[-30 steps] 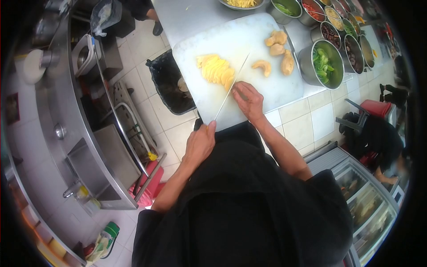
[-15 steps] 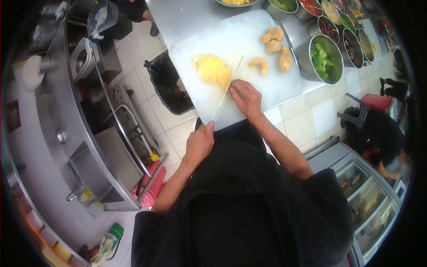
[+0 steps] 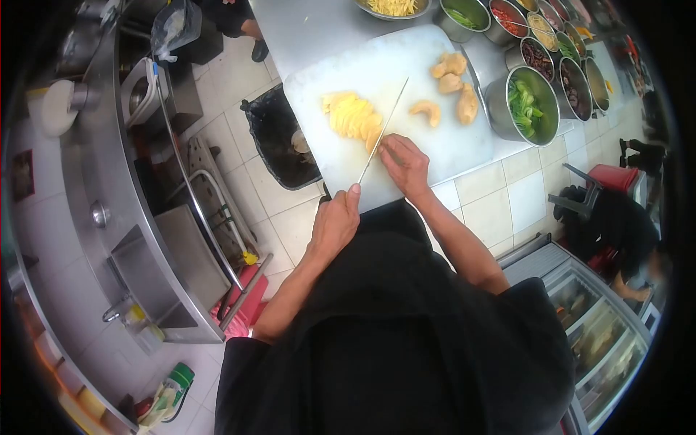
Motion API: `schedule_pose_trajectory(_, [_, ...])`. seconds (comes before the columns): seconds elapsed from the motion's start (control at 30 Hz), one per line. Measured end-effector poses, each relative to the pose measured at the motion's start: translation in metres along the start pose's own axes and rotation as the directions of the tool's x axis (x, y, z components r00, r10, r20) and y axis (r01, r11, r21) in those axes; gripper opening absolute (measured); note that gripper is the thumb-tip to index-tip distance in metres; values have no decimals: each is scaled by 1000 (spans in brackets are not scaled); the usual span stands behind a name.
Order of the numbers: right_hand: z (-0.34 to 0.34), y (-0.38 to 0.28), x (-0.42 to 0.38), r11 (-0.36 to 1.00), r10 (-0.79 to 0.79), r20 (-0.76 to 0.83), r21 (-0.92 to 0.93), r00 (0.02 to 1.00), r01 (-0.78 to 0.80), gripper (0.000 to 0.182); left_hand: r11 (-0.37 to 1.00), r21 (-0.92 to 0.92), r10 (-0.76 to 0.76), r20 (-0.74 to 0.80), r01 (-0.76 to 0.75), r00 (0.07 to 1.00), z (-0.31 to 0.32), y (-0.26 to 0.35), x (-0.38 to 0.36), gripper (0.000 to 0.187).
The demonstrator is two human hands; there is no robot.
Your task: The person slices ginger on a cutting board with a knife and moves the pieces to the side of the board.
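Note:
My left hand is closed round the handle of a long knife, whose thin blade points away from me across the white cutting board. Against the blade's right side, my right hand has its fingers curled and pressed down on a piece that looks like peeled ginger, mostly hidden under them. Overlapping yellow slices fan out on the blade's left, the nearest touching it. Beyond the right hand lie a curved peeled piece and several knobby whole pieces.
Several metal pots stand right of the board, the nearest a pot with green vegetables. A bowl of yellow shreds sits at the back. Below the board's left edge is a black-lined bin. A person bends at far right.
The knife and my left hand have slid forward, away from me, along the blade's line. My right hand keeps its place beside the blade. The whole view has shifted slightly.

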State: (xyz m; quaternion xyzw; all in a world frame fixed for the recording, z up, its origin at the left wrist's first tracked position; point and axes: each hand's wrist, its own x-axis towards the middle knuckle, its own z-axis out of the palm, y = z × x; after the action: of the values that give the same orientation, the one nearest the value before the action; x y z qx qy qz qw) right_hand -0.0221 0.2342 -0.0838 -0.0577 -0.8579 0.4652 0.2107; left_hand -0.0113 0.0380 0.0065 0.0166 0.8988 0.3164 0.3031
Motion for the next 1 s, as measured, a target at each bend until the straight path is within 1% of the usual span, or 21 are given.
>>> schedule_pose_trajectory(0.07, [0, -1, -1, 1000, 10, -9, 28, 1000, -9, 19, 1000, 6, -5, 7, 5, 1000, 0, -1, -1, 63])
schedule_pose_trajectory(0.4, [-2, -3, 0, 1000, 5, -3, 23, 1000, -5, 17, 1000, -9, -15, 16, 15, 1000, -5, -2, -10, 63])
schedule_pose_trajectory(0.47, [-1, -2, -1, 999, 13, 2, 44, 1000, -13, 17, 1000, -17, -12, 9, 12, 1000, -6, -3, -12, 63])
schedule_pose_trajectory(0.57, [0, 0, -1, 998, 29, 8, 64, 1000, -29, 18, 1000, 14, 8, 22, -8, 1000, -9, -7, -20, 63])
schedule_pose_trajectory(0.63, [-1, 0, 0, 998, 23, 1, 55, 1000, -23, 18, 998, 66, -18, 39, 15, 999, -11, -11, -25, 62])
schedule_pose_trajectory(0.67, [-1, -1, 0, 999, 18, -1, 50, 1000, -18, 18, 998, 67, -19, 40, 17, 999, -10, -11, -23, 62])
schedule_pose_trajectory(0.73, [-2, -3, 0, 999, 19, 3, 42, 1000, -19, 18, 999, 43, 32, 9, -33, 999, -5, -10, -15, 62])
schedule_pose_trajectory(0.83, [-2, -3, 1, 999, 17, 1, 27, 1000, -17, 18, 998, 46, 32, 2, -32, 999, -1, -4, -4, 62])
schedule_pose_trajectory(1.0, [-2, -2, 3, 999, -4, -26, 50, 1000, 5, 18, 998, 64, 9, 30, -10, 1000, -9, -5, -15, 63])
